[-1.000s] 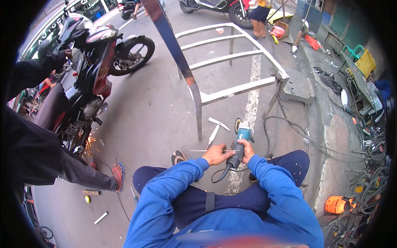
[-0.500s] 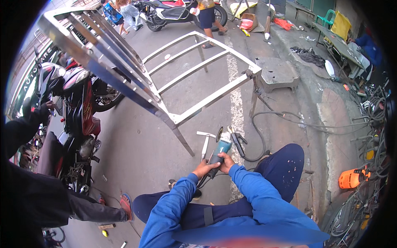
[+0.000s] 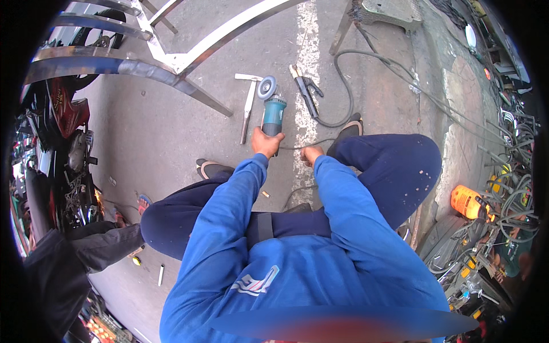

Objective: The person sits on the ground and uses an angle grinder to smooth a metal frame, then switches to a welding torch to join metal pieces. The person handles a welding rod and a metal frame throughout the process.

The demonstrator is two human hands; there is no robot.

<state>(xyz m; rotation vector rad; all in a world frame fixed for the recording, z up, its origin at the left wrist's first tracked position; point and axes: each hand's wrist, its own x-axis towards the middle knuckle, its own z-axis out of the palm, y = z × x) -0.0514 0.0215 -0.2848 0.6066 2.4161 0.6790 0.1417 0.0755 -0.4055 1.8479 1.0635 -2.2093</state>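
Note:
My left hand (image 3: 267,143) is wrapped round the rear of a teal and black angle grinder (image 3: 274,112), its disc pointing away from me. To the right of it, apart from the tool, my right hand (image 3: 311,155) is closed, with its fingers curled under. What it holds, if anything, is hidden. A thin dark cord (image 3: 294,148) passes between the hands. Left of the grinder a chipping hammer (image 3: 248,108) lies on the pavement. On the right, across the white painted line, lies a black welding electrode holder (image 3: 307,94).
A welded metal frame (image 3: 223,34) stands ahead and left. The welding cable (image 3: 346,80) loops to the right. An orange canister (image 3: 466,201) sits among tangled cables at right. A motorcycle (image 3: 71,120) and a person's dark-trousered leg (image 3: 111,246) are at left.
My right hand has let go of the grinder and moved right of it. The left hand keeps its grip. My view has tilted downward, so the frame shows higher up.

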